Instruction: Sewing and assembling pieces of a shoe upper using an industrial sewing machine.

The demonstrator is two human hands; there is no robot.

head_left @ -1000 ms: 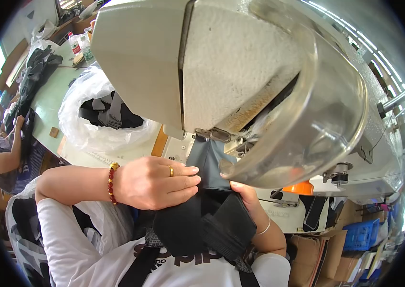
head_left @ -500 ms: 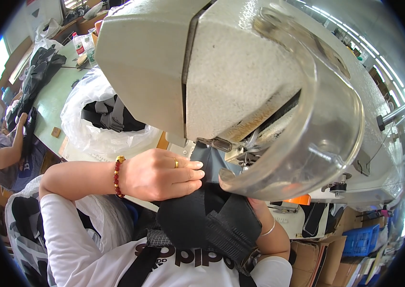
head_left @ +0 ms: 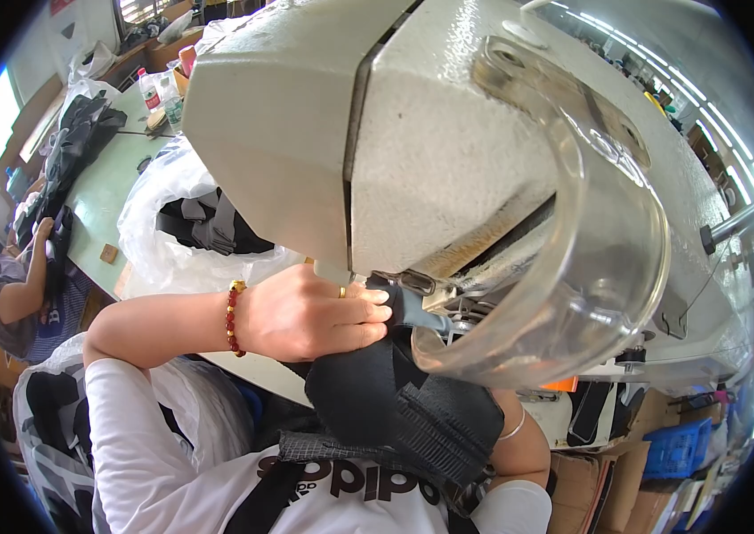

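My left hand (head_left: pixel 315 311), wearing a ring and a red bead bracelet, is closed with its fingertips pinching the upper edge of a black sewn workpiece (head_left: pixel 359 392). This soft piece, with a ribbed panel on its right part, hangs between my chest and a large off-white sewing machine (head_left: pixel 448 151). Its top edge reaches the presser area under the machine head. A curved clear shield (head_left: pixel 608 267) bulges over that area. Of my right hand (head_left: pixel 507 408), only the wrist side shows beside the workpiece; its fingers are hidden behind the piece and the shield.
A white plastic bag (head_left: pixel 159 191) of dark pieces stands beyond my left hand on a pale green table (head_left: pixel 114 200). Another person (head_left: pixel 16 285) handles black material at the far left. Cardboard boxes (head_left: pixel 622 481) and a blue basket (head_left: pixel 675 448) sit at the lower right.
The workpiece's upper part has turned and folded toward the right under the machine head. My left hand still pinches it, slightly farther right in view.
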